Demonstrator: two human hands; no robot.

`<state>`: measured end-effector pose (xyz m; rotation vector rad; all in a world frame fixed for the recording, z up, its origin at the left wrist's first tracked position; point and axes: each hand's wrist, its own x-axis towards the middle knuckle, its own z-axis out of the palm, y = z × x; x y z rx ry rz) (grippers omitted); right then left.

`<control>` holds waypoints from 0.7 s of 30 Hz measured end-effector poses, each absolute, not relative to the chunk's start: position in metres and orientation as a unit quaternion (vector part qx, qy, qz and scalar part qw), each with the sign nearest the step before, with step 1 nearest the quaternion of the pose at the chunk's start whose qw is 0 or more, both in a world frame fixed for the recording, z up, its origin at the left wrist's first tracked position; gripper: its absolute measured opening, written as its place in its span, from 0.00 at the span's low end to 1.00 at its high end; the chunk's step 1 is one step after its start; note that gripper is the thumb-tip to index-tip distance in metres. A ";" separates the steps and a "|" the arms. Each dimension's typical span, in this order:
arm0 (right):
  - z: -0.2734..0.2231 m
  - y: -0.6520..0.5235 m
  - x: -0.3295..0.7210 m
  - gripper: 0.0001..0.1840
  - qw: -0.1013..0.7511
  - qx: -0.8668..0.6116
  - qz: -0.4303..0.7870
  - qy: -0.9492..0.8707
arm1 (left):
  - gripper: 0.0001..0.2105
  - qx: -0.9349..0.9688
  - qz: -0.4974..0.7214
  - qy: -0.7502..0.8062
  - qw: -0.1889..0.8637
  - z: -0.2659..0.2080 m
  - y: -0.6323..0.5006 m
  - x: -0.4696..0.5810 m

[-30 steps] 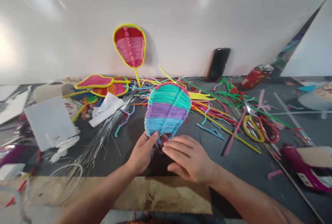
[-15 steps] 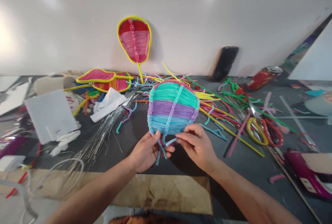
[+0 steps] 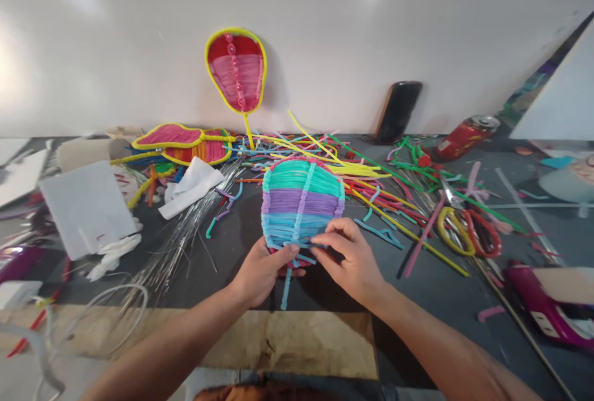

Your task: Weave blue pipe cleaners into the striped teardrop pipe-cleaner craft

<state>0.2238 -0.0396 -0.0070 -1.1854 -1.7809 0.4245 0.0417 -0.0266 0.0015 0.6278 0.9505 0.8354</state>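
A rounded pipe-cleaner panel (image 3: 304, 201), banded in teal, purple and blue, stands tilted between my hands above the dark table. My left hand (image 3: 262, 269) grips its lower left edge, thumb in front and fingers behind. At the lower right edge, my right hand (image 3: 346, 254) pinches a blue pipe cleaner (image 3: 305, 259) with thumb and forefinger. Another twisted blue pipe-cleaner end (image 3: 286, 289) hangs down below the panel. The fingers behind the panel are partly hidden.
A finished pink-and-red panel (image 3: 236, 73) leans on the white wall. Loose pipe cleaners (image 3: 371, 171) spread behind my hands. Scissors (image 3: 457, 228), a phone (image 3: 398, 111), a red can (image 3: 468, 136) and a purple glue gun (image 3: 538, 302) are to the right; thin wires (image 3: 185, 234) lie left.
The panel has shifted slightly down and left. The blue end by my right hand has moved up against the panel's lower edge, and the hanging end now points straighter down.
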 end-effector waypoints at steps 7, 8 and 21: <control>-0.011 -0.034 0.227 0.18 0.508 -0.484 0.528 -0.478 | 0.11 0.312 0.433 0.383 0.754 0.007 -0.023 0.041; -0.011 -0.034 0.227 0.18 0.484 -0.456 0.588 -0.461 | 0.10 0.313 0.433 0.377 0.756 0.008 -0.023 0.041; -0.009 -0.037 0.220 0.14 0.437 -0.472 0.613 -0.458 | 0.12 0.309 0.395 0.424 0.754 0.004 -0.025 0.039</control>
